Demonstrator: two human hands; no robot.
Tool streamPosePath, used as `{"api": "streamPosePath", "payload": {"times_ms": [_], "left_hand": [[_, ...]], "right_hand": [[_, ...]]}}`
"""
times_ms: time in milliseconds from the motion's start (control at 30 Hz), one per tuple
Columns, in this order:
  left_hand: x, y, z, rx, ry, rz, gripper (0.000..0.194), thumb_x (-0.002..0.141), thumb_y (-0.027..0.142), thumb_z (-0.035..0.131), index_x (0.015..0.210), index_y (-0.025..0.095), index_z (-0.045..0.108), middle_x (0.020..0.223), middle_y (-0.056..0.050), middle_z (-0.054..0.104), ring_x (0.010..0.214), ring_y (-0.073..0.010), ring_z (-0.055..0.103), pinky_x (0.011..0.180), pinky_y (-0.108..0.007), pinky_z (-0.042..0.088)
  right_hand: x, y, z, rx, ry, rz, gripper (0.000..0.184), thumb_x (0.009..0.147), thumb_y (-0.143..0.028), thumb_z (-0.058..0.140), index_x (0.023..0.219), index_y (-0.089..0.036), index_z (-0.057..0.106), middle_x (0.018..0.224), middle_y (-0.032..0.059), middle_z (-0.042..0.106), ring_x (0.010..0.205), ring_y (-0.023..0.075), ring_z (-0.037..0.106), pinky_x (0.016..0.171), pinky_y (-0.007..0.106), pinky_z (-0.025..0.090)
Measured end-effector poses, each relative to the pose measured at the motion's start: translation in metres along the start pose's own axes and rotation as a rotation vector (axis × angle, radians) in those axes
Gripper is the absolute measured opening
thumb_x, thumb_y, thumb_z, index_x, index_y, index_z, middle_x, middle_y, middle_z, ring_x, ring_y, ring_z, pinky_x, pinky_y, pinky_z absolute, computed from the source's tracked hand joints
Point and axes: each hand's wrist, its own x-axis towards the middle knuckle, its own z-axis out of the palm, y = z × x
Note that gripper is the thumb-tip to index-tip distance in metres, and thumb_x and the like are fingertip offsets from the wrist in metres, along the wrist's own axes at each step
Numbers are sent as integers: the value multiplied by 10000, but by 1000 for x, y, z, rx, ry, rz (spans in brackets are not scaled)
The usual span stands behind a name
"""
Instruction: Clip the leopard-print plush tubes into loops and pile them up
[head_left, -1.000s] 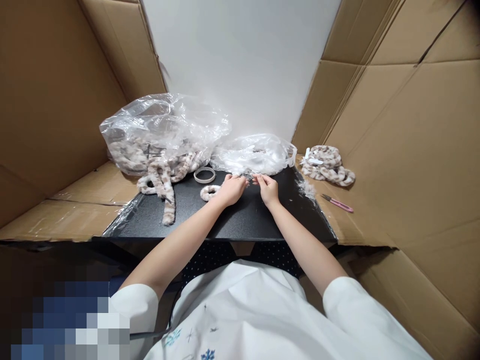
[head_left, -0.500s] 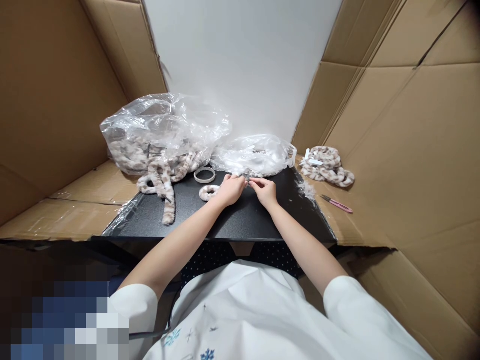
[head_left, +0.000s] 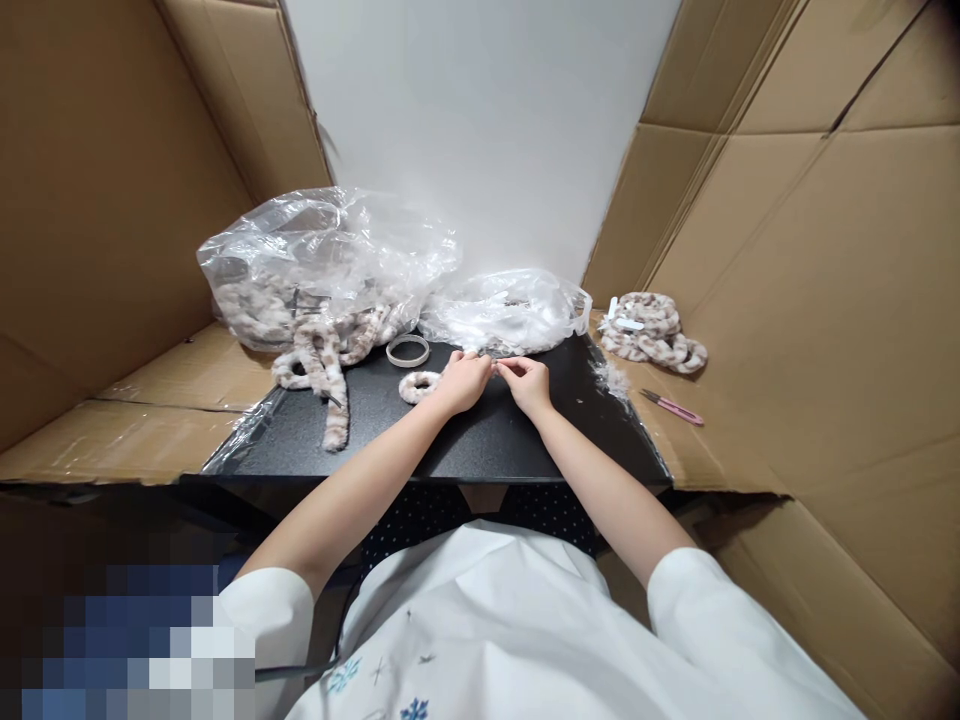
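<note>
My left hand is closed, fingers curled, over the black table. From under it a fluffy cream-and-brown ring sticks out to the left; the rest of that plush piece is hidden by the hand. Close by, my right hand pinches thumb and forefinger together at the left fingertips. Whatever lies in this pinch is too small to make out. Just behind the left hand is a roll of tape, lying flat.
A big clear plastic bag of plush strips stands back left, strips spilling out. A smaller plastic bag lies behind the hands. On cardboard at right are plush loops and pink-handled thread snips, near loose fluff.
Both hands stay nearly in place. The right fingertips shift very slightly toward the left hand; the view drifts a little.
</note>
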Motion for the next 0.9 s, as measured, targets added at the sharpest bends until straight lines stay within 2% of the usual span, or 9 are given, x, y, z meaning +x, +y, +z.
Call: {"api": "streamPosePath", "payload": {"times_ms": [367,633,900], "left_hand": [[0,-1,-2,-49,51,-47,311,997,261,286,923,150,566,913,-131,664,951,-253,572,904,-404,348],[1,-5,1,-66,88,-81,304,999,269,278,899,160,543,898,-118,661,927,-239,571,892,-387,346],[1,-6,2,-156,102,-102,296,1002,265,273,875,168,523,881,-98,641,875,-218,573,891,-372,356]], "right_hand": [[-3,-7,0,4,-25,-122,175,760,-341,654,795,-206,759,884,75,745,821,220,685,791,359,552],[-3,-1,2,27,-101,-117,199,765,-325,659,887,-235,787,950,58,709,915,200,657,827,331,539],[1,4,1,88,-200,-47,266,751,-400,699,957,-255,782,1048,53,652,1006,192,611,832,308,529]]}}
